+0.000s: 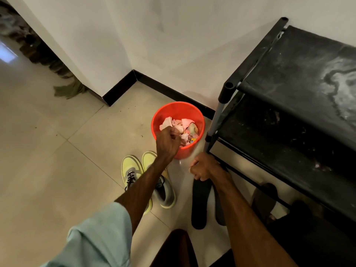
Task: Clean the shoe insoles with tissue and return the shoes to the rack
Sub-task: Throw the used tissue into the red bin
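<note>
My left hand (168, 142) hovers over the orange bin (199, 120), fingers curled around a crumpled pinkish tissue (180, 136) at its fingertips. My right hand (203, 168) is curled into a fist just above the floor, beside the lower bar of the black shoe rack (300, 78); nothing shows in it. Two black insoles (200, 205) lie flat on the tiles under my right forearm. A pair of yellow-green and grey sneakers (133, 172) stands on the floor to the left of the insoles, partly hidden by my left arm.
The bin holds several used pink tissues (185, 123) and sits in the wall corner by the black skirting. Dark slippers (264, 199) sit under the rack's lowest shelf. Open tiled floor (57, 160) spreads to the left. My knee (173, 247) is at the bottom.
</note>
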`<state>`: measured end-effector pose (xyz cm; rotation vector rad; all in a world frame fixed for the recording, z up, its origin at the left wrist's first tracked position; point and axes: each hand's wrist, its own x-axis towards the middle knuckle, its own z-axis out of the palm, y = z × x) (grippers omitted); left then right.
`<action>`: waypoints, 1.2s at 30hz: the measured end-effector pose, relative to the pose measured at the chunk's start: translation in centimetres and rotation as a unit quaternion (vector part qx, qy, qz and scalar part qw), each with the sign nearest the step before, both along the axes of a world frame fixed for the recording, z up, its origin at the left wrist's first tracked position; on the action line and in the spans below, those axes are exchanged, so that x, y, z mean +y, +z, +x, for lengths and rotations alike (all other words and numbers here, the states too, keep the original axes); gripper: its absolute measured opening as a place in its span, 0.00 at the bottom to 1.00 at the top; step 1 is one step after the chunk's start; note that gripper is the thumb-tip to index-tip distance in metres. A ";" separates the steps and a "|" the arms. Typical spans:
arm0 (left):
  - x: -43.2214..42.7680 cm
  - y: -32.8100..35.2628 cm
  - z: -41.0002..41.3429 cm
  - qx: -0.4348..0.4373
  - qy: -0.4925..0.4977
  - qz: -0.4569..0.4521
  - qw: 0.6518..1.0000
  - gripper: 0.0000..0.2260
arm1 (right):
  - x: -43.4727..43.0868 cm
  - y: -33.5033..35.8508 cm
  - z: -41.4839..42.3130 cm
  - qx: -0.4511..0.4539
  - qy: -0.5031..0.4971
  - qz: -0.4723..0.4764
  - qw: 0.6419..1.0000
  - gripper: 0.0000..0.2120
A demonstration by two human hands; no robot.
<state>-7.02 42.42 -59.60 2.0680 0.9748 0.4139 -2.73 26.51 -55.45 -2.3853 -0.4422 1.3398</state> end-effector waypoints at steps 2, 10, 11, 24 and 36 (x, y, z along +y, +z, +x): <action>-1.3 0.5 -1.3 -0.008 -0.009 -0.011 1.000 0.04 | -0.5 0.4 -0.5 0.004 0.001 -0.017 1.000 0.10; -6.4 4.8 -5.2 0.008 -0.108 -0.054 0.993 0.08 | -4.2 4.3 -0.7 -0.012 -0.049 -0.021 0.999 0.14; -6.7 5.3 -5.3 0.009 -0.121 -0.059 0.991 0.08 | -4.8 5.0 -0.8 -0.024 -0.052 -0.019 0.998 0.14; -10.7 11.7 -5.8 0.055 -0.310 -0.040 0.948 0.06 | -11.0 10.3 -3.6 -0.069 -0.118 0.003 0.991 0.08; -11.4 14.9 -6.4 0.096 -0.320 -0.056 0.941 0.07 | -10.8 12.1 -5.6 -0.110 -0.148 0.043 0.982 0.06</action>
